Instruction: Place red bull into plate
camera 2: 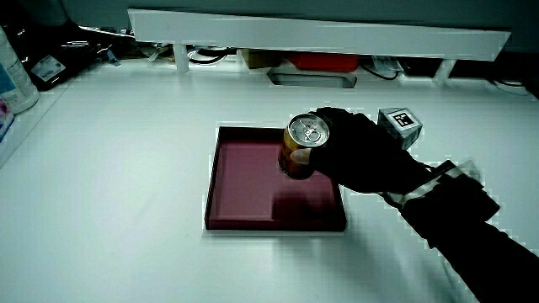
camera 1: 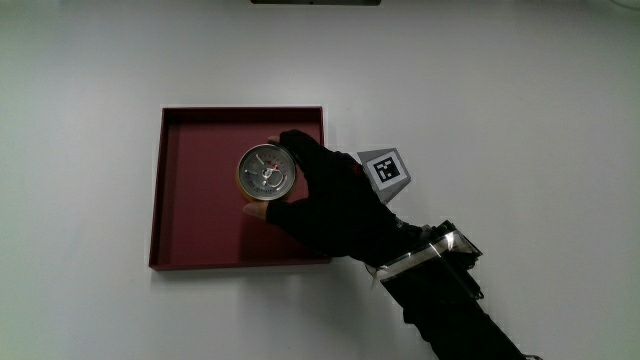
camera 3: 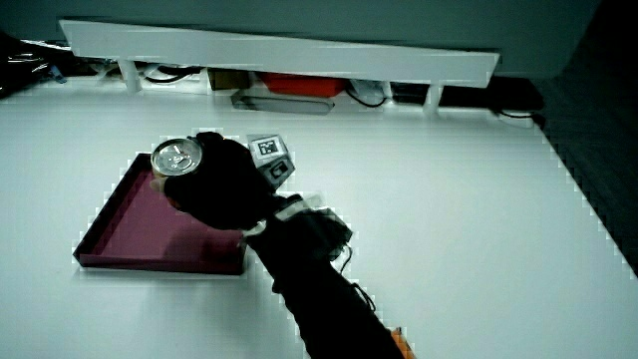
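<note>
Dark red tray: the plate (camera 1: 180, 190), square, low-walled, flat on the white desk (camera 1: 80, 80); taken as landmark.
Can: the red bull (camera 1: 266, 171), upright, top visible, over the plate's inner area, nearer the wall on the hand's side.
Hands: gloved hand (camera 1: 325, 200) grasping the can around its side, cube (camera 1: 386, 168) on its back.
Contact: in a side view the can (camera 2: 299, 147) looks raised off the plate floor (camera 2: 244, 181), shadow under it; cannot confirm the gap.
Done: can carried over the plate.
Left: likely lower, set down, release.
</note>
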### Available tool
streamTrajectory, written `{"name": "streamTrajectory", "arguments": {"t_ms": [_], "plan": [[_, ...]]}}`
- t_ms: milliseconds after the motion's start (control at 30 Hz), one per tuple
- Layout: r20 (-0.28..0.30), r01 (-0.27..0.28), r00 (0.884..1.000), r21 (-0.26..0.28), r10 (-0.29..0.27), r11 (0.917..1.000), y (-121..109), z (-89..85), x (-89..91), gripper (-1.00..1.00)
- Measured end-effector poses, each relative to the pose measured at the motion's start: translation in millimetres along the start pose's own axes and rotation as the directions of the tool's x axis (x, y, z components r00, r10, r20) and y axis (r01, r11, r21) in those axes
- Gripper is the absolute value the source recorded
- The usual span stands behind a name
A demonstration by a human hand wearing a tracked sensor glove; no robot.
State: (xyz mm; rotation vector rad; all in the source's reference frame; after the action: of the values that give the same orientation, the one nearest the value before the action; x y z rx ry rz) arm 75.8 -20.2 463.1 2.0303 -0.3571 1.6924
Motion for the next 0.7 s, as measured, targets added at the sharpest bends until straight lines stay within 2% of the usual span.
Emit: {"name": "streamTrajectory", "arguments": {"t_ms": [67,100,133,300,367,500,567,600,700], "plan": [[-0.022,0.016,1.0,0.009,-0.015,0.9998,3,-0.5,7.2,0.0],[0.001,0.031,1.0,0.015,-0.031,0.9994,4,-0.5,11.8,0.0],[-0.006,0.048,0.999,0.019,-0.048,0.9987,5,-1.2,15.0,0.0],[-0.048,0.12,0.992,0.007,-0.119,0.9928,10,-7.5,37.3,0.0],[-0.043,0.134,0.99,0.01,-0.134,0.9909,11,-9.2,45.9,0.0],[-0.044,0.175,0.984,0.009,-0.174,0.9845,11,-13.1,55.8,0.0],[-0.082,0.189,0.979,0.003,-0.188,0.9819,10,-13.1,59.0,0.0],[-0.079,0.2,0.977,0.011,-0.198,0.9798,10,-12.9,59.3,0.0],[-0.078,0.205,0.976,0.005,-0.204,0.9788,12,-14.0,61.2,0.0]]}}
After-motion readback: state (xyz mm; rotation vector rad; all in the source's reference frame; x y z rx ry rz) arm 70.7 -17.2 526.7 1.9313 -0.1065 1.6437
